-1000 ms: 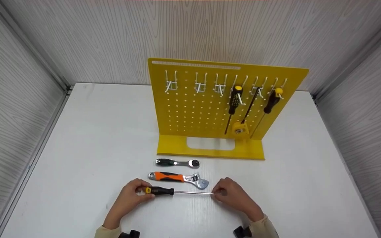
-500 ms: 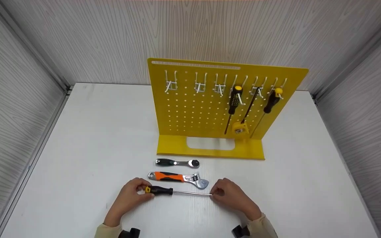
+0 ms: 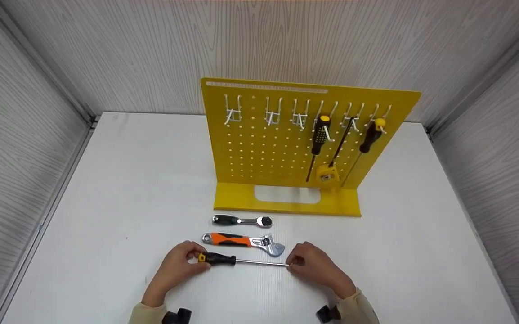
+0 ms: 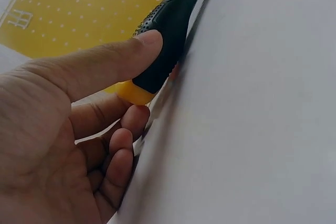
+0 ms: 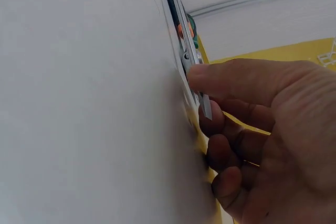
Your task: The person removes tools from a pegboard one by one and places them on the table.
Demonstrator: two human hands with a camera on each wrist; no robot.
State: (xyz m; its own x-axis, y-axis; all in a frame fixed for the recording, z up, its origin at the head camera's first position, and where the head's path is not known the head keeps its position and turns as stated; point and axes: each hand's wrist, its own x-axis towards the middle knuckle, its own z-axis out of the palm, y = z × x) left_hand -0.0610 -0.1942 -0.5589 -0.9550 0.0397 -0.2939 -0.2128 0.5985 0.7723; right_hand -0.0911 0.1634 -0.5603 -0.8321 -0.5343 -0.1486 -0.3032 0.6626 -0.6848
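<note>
Screwdriver (image 3: 228, 259) stretched between two hands, and here it lies side to side over the near part of the white table (image 3: 151, 189), nearest the person of all the tools; whether it touches the tabletop, nobody can tell from these angles. Beyond stands the yellow pegboard (image 3: 277, 153), tools hanging at its right: carry the long shaft there carelessly and it could well knock one off its hook.

Now the hands! The left hand (image 3: 176, 267) pinches the handle's yellow end, thumb over finger; the right hand (image 3: 312, 265) pinches the shaft near its far end. Only the ends are held, so if the left thumb eases, the bulky handle would probably drop and twist the rest free.

Just past the shaft sits the orange adjustable wrench (image 3: 243, 240), and a forward sweep might shove it into the smaller ratchet (image 3: 241, 221) behind.

Smallest of all, the blade tip (image 5: 208, 111) pokes out past the right thumb: smooth metal could slide there, perhaps jabbing a finger.
</note>
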